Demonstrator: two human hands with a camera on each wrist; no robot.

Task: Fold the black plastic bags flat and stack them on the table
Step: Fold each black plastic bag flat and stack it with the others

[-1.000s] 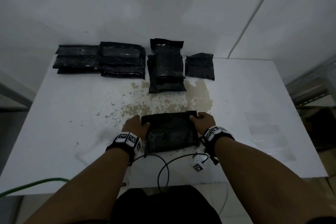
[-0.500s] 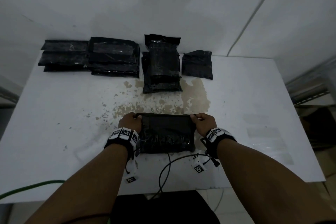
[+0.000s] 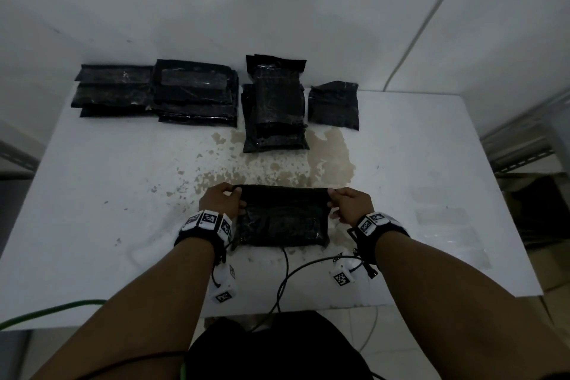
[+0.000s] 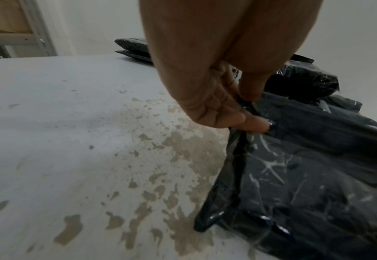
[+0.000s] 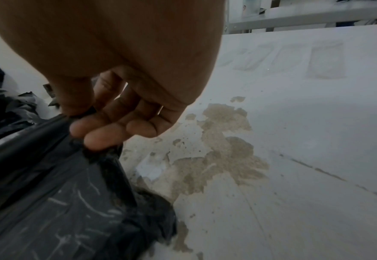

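Over the last second both hands have drawn the far edge of the black bag (image 3: pixel 279 219) up off the worktop (image 3: pixel 431 163) and pulled it taut between them; 1 second ago that edge sat lower and slacker. The left hand (image 3: pixel 220 203) pinches the far-left corner, thumb against fingers (image 4: pixel 255 124), and the right hand (image 3: pixel 348 205) pinches the far-right corner the same way, fingers (image 5: pixel 98 139) clamped on plastic. My guess: the next fold brings this edge toward the body. The bag's near edge rests close to the worktop's front edge, beside 2 trailing cables (image 3: pixel 285 274). Past the stained patch (image 3: pixel 330 157), 4 folded stacks (image 3: pixel 274 105) line the back, leaving open surface between.
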